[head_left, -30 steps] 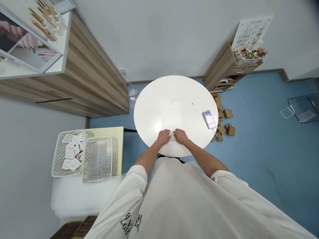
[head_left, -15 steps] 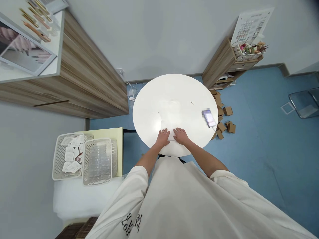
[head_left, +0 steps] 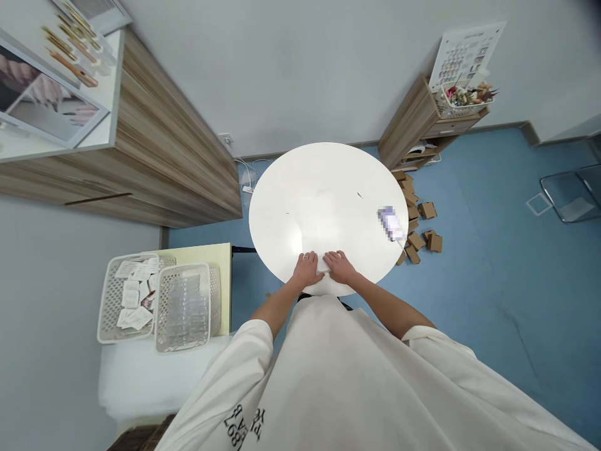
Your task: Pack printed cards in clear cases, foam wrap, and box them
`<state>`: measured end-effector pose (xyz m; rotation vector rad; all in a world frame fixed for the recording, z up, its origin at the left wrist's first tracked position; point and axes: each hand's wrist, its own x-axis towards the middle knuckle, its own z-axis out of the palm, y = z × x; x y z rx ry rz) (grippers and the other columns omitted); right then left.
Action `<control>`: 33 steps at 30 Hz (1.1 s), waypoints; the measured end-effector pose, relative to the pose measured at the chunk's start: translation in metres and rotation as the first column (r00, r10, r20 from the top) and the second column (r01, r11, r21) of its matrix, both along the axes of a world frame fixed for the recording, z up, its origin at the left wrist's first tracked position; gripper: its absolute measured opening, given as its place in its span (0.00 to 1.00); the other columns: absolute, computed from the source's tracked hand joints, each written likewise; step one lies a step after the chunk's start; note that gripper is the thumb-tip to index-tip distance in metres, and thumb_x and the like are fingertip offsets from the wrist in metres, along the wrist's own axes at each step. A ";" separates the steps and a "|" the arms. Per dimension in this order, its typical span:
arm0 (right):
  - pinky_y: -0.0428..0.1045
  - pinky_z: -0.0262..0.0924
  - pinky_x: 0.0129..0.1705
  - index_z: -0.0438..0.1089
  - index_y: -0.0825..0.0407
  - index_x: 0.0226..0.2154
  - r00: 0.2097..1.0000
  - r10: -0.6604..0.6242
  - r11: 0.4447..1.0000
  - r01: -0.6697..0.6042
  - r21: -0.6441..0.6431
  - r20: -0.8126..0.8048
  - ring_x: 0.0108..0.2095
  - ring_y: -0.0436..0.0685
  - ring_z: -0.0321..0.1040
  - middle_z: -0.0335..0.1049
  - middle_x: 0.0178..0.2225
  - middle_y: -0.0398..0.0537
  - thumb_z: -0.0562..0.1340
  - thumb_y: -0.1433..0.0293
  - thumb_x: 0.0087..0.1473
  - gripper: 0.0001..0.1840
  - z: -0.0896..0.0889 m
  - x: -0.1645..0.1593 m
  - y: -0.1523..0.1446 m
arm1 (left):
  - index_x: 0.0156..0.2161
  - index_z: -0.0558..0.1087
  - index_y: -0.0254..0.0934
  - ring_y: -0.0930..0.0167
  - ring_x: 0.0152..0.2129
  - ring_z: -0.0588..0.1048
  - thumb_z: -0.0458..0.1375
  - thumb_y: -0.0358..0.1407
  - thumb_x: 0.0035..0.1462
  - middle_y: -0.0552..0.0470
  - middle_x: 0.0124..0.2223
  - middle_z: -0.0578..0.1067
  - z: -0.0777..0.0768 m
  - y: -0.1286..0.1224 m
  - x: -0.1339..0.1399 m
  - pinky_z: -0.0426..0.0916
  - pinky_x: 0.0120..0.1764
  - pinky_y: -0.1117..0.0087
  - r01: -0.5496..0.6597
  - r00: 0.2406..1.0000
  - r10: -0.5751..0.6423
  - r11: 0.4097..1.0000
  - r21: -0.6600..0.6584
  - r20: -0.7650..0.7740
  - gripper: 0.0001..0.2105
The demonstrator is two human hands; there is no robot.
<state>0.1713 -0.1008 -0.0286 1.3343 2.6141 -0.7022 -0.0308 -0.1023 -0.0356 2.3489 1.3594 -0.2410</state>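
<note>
A thin white sheet (head_left: 323, 264), cloth or paper, lies at the near edge of the round white table (head_left: 323, 169). Its outline is hard to make out against the white top. On its left side is my left hand (head_left: 306, 269), with a ring on one finger and the thumb turned inward. My right hand (head_left: 340, 268) grips the opposite side, its fingers pointing forward and bent over the sheet. A small gap separates the two hands, and some of the sheet shows there. What is under the palms stays hidden.
A blurred phone (head_left: 390, 223) with a cable lies at the table's right. Small brown boxes (head_left: 427, 210) are on the floor beyond. To the left, white baskets (head_left: 183, 307) hold clear plastic pieces and white packets. A wooden cabinet (head_left: 178, 144) stands at the back left.
Both hands have drawn slightly toward my body, staying on the white sheet. The whole view has shifted a little.
</note>
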 end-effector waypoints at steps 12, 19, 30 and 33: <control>0.59 0.48 0.61 0.69 0.51 0.53 0.994 -0.111 0.991 0.110 -0.075 -0.004 0.61 0.64 0.57 0.62 0.61 0.55 0.52 0.66 0.64 0.20 0.020 0.007 0.022 | 0.51 0.68 0.38 0.61 0.53 0.70 0.46 0.40 0.66 0.44 0.52 0.73 0.014 0.026 0.011 0.49 0.63 0.50 -0.011 0.996 0.022 0.992 -0.125 0.087 0.14; 0.58 0.48 0.62 0.62 0.54 0.62 0.956 -0.288 0.956 0.290 -0.039 0.053 0.62 0.64 0.55 0.60 0.63 0.57 0.45 0.64 0.67 0.26 0.007 0.000 0.042 | 0.67 0.54 0.36 0.59 0.67 0.52 0.50 0.31 0.60 0.40 0.69 0.56 0.018 0.020 0.022 0.43 0.66 0.52 -0.044 0.998 0.035 0.987 0.153 0.060 0.30; 0.62 0.37 0.66 0.52 0.53 0.68 0.939 -0.326 0.943 0.332 -0.033 0.108 0.69 0.67 0.41 0.46 0.70 0.58 0.53 0.66 0.61 0.33 0.005 0.012 0.016 | 0.70 0.48 0.35 0.50 0.67 0.50 0.60 0.36 0.52 0.35 0.69 0.54 -0.006 0.027 0.027 0.41 0.65 0.46 0.006 1.000 -0.006 1.000 -0.003 -0.009 0.42; 0.62 0.37 0.66 0.52 0.52 0.67 0.963 -0.257 0.961 0.263 -0.079 0.086 0.69 0.67 0.41 0.45 0.70 0.58 0.57 0.62 0.59 0.36 0.006 0.016 0.007 | 0.69 0.49 0.33 0.50 0.64 0.55 0.57 0.36 0.53 0.34 0.66 0.59 0.000 0.019 0.026 0.41 0.65 0.47 0.030 0.999 -0.030 0.999 -0.013 0.025 0.40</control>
